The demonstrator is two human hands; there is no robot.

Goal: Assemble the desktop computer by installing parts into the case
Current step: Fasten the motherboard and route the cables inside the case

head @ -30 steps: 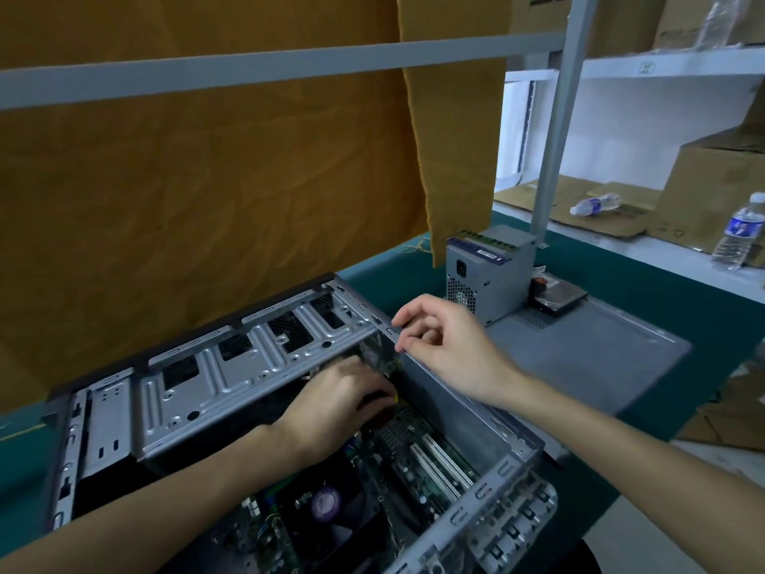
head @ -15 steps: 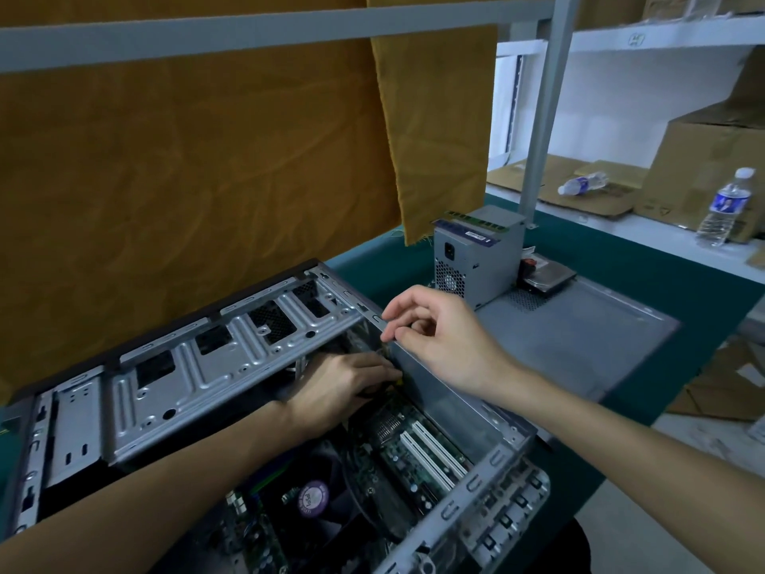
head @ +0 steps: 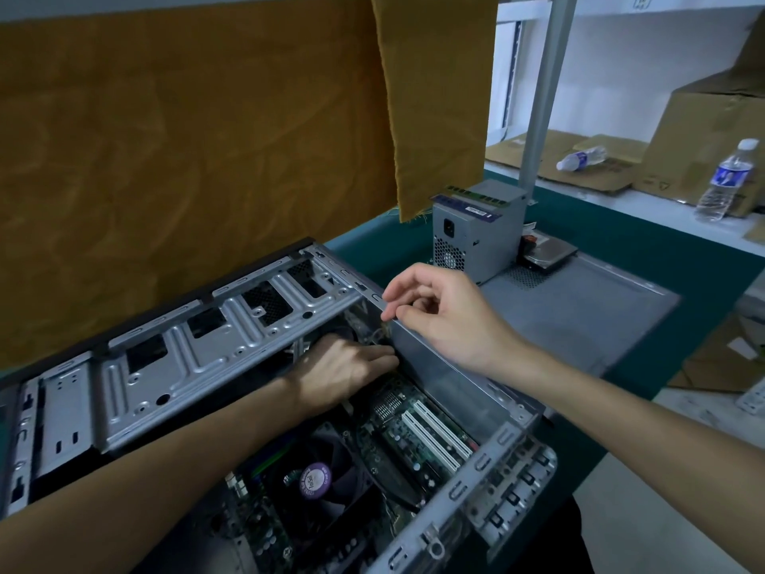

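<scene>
The open grey computer case [head: 232, 345] lies on its side on the green table. Its motherboard [head: 397, 432] and the fan with a purple label [head: 314, 480] face up. My left hand [head: 339, 370] reaches inside toward the far right corner, fingertips against the side wall; what they hold is hidden. My right hand [head: 447, 316] sits over that wall's top edge and pinches it with curled fingers. A grey power supply [head: 472, 238] stands beyond the case, with a memory stick [head: 476, 192] lying on top.
The case's side panel [head: 579, 308] lies flat to the right, with a hard drive [head: 546, 252] on its far end. A yellow cloth [head: 186, 138] hangs behind the case. A metal post [head: 542, 89], cardboard boxes [head: 703, 130] and two water bottles [head: 722, 180] stand further back.
My left hand has slid a little deeper toward the case's far right corner. My right hand stays on the wall's top edge. The view has tilted slightly downward.
</scene>
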